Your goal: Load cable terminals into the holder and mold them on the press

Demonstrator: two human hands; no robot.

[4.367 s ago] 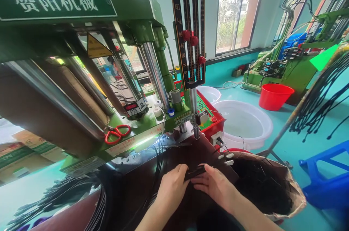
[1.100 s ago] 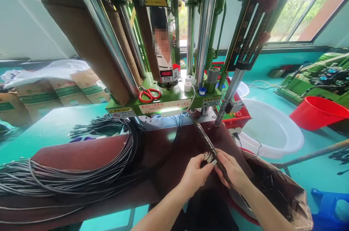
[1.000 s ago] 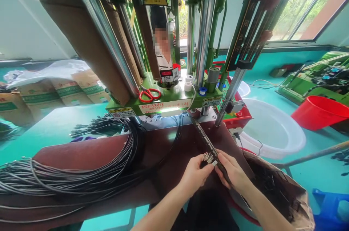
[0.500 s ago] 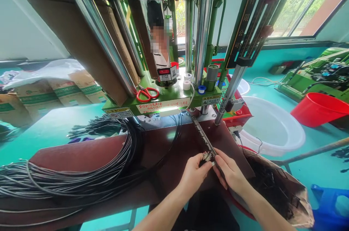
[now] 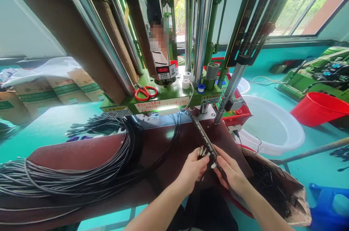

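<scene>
My left hand (image 5: pixel 191 171) is closed around a bunch of small metal connectors (image 5: pixel 202 151), their silvery ends sticking up past the thumb and fingers. Close beside it, my right hand (image 5: pixel 231 173) grips the near end of a long slotted metal bar (image 5: pixel 203 133). The bar slants away over the brown table (image 5: pixel 188 151) to the base of a green press (image 5: pixel 169 96). A small silvery piece (image 5: pixel 213 165) shows at my right fingertips; whether it sits in the bar I cannot tell.
Black cables (image 5: pixel 81 173) lie in a thick looped bundle on the left. Red-handled scissors (image 5: pixel 145 93) and a white roll (image 5: pixel 185 84) rest on the press. To the right are a paper-lined bin (image 5: pixel 300 202) with black pieces, a white tub (image 5: pixel 296 133) and a red bucket (image 5: pixel 319 109).
My left hand has drawn slightly left, away from the bar, and the connectors in it now point more upward. My right hand stays on the bar's near end.
</scene>
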